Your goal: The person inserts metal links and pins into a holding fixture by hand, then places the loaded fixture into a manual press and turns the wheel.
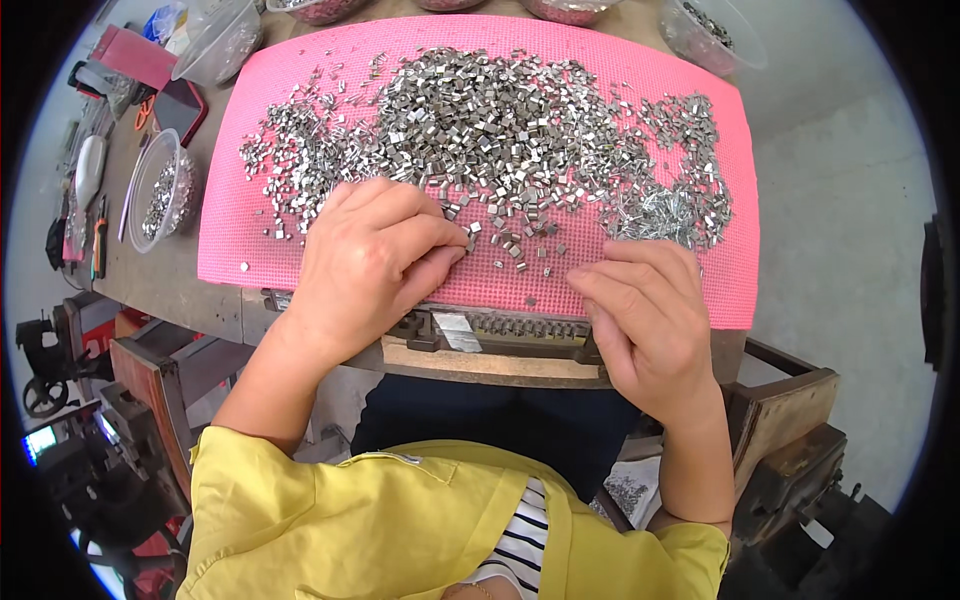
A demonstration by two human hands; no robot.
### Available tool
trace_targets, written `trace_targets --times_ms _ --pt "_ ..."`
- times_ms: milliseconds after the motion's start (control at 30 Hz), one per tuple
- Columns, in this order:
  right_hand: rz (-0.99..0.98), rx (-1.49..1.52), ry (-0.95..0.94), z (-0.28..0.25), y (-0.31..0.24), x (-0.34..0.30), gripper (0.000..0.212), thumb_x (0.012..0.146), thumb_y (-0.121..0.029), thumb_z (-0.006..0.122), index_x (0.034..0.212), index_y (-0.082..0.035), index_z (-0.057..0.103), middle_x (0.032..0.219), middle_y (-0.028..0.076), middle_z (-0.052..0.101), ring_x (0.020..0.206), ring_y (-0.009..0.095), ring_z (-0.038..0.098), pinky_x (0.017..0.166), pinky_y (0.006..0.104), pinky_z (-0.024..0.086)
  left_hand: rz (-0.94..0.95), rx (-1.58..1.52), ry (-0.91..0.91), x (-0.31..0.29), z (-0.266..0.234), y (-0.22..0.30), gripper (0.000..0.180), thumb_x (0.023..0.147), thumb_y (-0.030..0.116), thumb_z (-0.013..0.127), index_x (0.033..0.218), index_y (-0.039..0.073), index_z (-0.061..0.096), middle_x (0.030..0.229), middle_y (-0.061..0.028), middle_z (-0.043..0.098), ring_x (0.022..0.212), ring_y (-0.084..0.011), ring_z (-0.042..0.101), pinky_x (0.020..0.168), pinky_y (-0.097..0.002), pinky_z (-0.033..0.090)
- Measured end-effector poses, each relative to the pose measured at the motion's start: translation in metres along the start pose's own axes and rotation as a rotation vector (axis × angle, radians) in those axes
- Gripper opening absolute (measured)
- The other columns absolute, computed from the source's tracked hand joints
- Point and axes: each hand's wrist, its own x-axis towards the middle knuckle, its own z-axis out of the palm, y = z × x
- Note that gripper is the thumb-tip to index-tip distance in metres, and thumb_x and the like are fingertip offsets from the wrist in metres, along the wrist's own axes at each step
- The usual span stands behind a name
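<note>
Small shiny metal pieces (480,120) lie heaped on a pink textured mat (330,55). Just in front of the heap, my left hand (375,245) pinches with thumb and forefinger; a little metal piece (473,230) shows at the fingertips. My right hand (650,320) hovers over the mat's front right, fingers curled and thumb near the forefinger. Whatever it may hold is too small to make out. Between my hands, a dark metal jig (520,328) with a row of small slots lies along the front edge. Thin silvery pins or clips (660,212) are piled at the right.
A clear plastic tub (160,190) of metal bits stands left of the mat, near a dark phone (180,108) and orange-handled scissors (145,112). Another tub (710,35) sits at the back right. A wooden strip (490,362) runs along the table's front, above my lap.
</note>
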Motion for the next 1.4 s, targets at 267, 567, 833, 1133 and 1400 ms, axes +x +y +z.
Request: trace_targets --times_ms 267,567,833,1133,1400 --pt "0.064 0.019 0.026 0.009 -0.015 0.012 0.024 0.075 -0.003 0.08 0.098 -0.007 0.073 0.095 0.005 0.067 0.097 0.028 0.063 0.086 0.0436 0.046 -0.042 0.09 0.0 0.002 0.003 0.003 0.012 0.082 0.01 0.079 0.092 0.01 0.072 0.091 -0.0039 0.064 0.088 -0.0265 0.062 0.077 -0.0393 0.046" --pt "0.143 -0.053 0.005 0.02 -0.022 0.02 0.02 0.076 -0.002 0.08 0.095 -0.007 0.074 0.092 0.005 0.066 0.094 0.028 0.062 0.083 0.0413 0.045 -0.012 0.1 0.02 0.002 0.002 0.003 0.009 0.081 0.012 0.079 0.087 0.011 0.073 0.091 -0.0014 0.064 0.087 -0.0234 0.061 0.076 -0.0378 0.044" --pt "0.183 -0.076 0.004 0.019 -0.019 0.016 0.021 0.076 -0.001 0.081 0.095 -0.008 0.074 0.092 0.005 0.065 0.093 0.028 0.062 0.082 0.0414 0.045 -0.027 0.025 0.01 0.002 -0.003 0.005 0.016 0.077 0.012 0.084 0.092 0.01 0.078 0.089 -0.0026 0.066 0.086 -0.0241 0.063 0.078 -0.0381 0.046" --pt "0.186 -0.04 -0.005 0.021 -0.016 0.022 0.015 0.083 0.0 0.074 0.096 -0.005 0.068 0.093 0.008 0.064 0.091 0.03 0.06 0.081 0.0427 0.045 -0.001 0.013 0.031 0.003 0.002 -0.001 0.018 0.074 0.012 0.087 0.09 0.011 0.079 0.087 -0.0024 0.068 0.084 -0.0233 0.063 0.077 -0.0382 0.046" --pt "0.24 -0.121 -0.083 0.025 -0.01 0.029 0.014 0.086 0.0 0.071 0.098 -0.005 0.065 0.094 0.01 0.062 0.093 0.032 0.059 0.083 0.0436 0.045 0.033 -0.01 -0.075 0.015 -0.005 0.002 0.013 0.074 0.01 0.084 0.083 0.01 0.074 0.086 -0.0026 0.067 0.085 -0.0255 0.063 0.076 -0.0389 0.047"
